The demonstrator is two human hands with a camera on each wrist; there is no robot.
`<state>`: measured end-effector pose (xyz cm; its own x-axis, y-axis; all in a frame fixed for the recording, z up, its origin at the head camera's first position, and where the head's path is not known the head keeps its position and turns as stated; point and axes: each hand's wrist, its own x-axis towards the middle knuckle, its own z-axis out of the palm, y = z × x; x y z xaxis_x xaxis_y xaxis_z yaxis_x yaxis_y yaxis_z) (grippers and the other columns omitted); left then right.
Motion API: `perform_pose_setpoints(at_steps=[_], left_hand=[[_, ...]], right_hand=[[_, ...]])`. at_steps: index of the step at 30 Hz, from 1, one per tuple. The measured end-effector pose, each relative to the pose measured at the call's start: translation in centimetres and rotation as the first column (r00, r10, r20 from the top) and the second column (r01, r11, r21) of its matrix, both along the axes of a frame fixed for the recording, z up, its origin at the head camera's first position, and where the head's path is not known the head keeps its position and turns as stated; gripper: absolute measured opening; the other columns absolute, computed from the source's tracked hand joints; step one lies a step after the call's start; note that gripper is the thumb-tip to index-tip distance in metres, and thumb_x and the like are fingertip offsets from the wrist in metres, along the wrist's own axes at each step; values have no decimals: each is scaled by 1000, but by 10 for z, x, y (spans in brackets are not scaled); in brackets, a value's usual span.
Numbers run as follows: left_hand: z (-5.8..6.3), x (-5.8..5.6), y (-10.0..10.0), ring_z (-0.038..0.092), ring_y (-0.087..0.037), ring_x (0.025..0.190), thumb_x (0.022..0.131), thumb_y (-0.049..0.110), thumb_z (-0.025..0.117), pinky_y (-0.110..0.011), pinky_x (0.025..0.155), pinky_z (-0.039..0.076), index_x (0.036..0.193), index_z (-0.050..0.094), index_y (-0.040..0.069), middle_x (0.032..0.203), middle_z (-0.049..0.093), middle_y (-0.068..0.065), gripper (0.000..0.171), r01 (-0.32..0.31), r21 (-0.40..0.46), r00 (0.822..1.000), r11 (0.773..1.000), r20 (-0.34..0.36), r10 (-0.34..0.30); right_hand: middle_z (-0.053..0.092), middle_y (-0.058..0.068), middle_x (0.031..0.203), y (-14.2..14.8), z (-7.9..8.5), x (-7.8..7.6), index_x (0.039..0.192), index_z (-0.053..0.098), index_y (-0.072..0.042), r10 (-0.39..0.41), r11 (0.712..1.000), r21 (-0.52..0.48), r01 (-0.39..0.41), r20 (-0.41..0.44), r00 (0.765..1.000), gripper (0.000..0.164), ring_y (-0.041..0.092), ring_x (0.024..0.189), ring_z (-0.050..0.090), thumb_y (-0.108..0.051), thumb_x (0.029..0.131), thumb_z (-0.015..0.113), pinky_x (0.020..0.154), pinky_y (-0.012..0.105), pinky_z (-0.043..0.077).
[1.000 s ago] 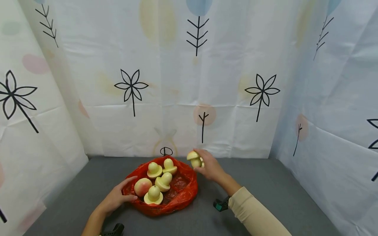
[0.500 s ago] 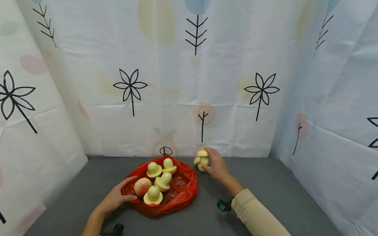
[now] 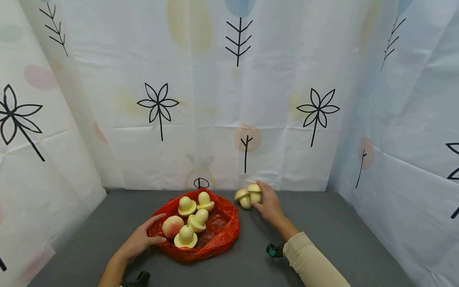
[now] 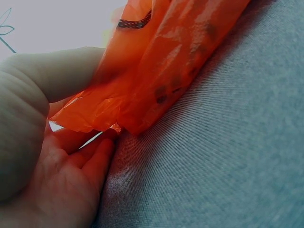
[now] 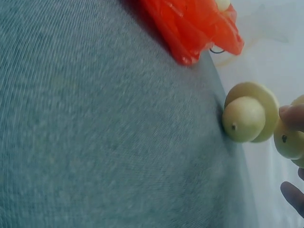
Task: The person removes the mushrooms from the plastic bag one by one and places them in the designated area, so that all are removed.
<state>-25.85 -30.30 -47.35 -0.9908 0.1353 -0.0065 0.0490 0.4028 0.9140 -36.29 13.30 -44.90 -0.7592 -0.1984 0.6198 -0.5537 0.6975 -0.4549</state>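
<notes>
Nearest, the left hand [image 3: 139, 242] holds the near left edge of the red bag [image 3: 232, 227] with plastic between thumb and fingers; a careless tug there could tip the bag, since its walls look thin and slack. Inside, toward the left, sit four pale mushrooms [image 3: 186, 236] stems up, along with a round pink-flushed piece [image 3: 173, 226] (perhaps just another mushroom seen cap first). Farther off, beyond the bag's right side, the right hand [image 3: 269, 202] pinches the held mushroom [image 3: 255, 192] between thumb and fingers near the back of the gray table [image 3: 308, 243]. Right next to it leans the loose mushroom [image 3: 244, 199]; I cannot tell whether the two touch. If the right hand pushes sideways, or lets go before the stem and cap are settled, one could nudge the other and both might roll, their bodies being so rounded. The held mushroom is creamy yellow and matte, with a domed cap and a plump stem that has a small dark mark at its end. The loose one matches, with a pinker cap. Behind everything hangs the white patterned cloth [image 3: 215, 79].
</notes>
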Motion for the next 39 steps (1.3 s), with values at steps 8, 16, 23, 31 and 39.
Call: perform_pose_setpoints(at_steps=[8, 16, 23, 31, 39], left_hand=[[0, 1, -2, 26, -45, 134, 83, 22, 77, -59, 103, 34, 149, 37, 12, 151, 27, -25, 78, -5, -5, 1000, 1000, 11, 5], [2, 2, -2, 27, -44, 133, 83, 21, 77, -56, 102, 38, 149, 37, 11, 151, 27, -25, 77, -5, 7, 1000, 1000, 9, 5], [3, 3, -1, 27, -44, 134, 83, 22, 77, -55, 101, 38, 149, 37, 11, 151, 27, -25, 77, -9, 2, 1000, 1000, 12, 9], [4, 3, 1, 27, -43, 134, 83, 22, 77, -56, 102, 37, 149, 37, 12, 151, 28, -25, 77, -13, 8, 1000, 1000, 15, 13], [4, 3, 2, 28, -44, 133, 83, 22, 78, -57, 103, 36, 148, 39, 12, 150, 29, -25, 77, -25, -7, 999, 1000, 19, 25]], right_hand=[[48, 21, 138, 4, -7, 1, 143, 44, -4, -46, 999, -6, 47, 77, 996, 78, 39, 125, 46, -15, 77, 84, 98, 55, 40], [50, 21, 134, 6, -13, -3, 141, 46, -3, -92, 996, 10, 91, 115, 989, 76, 40, 121, 49, -16, 76, 85, 94, 55, 42], [50, 22, 132, 9, -14, -4, 140, 46, -2, -126, 992, 21, 125, 198, 972, 76, 41, 116, 51, -16, 76, 85, 90, 55, 43], [49, 22, 134, 10, -15, -8, 142, 44, -3, -150, 989, 38, 145, 258, 955, 76, 40, 117, 50, -19, 78, 83, 90, 55, 43], [48, 23, 135, 10, -19, -12, 142, 43, -3, -159, 987, 57, 149, 276, 948, 76, 42, 120, 47, -18, 79, 82, 93, 56, 41]])
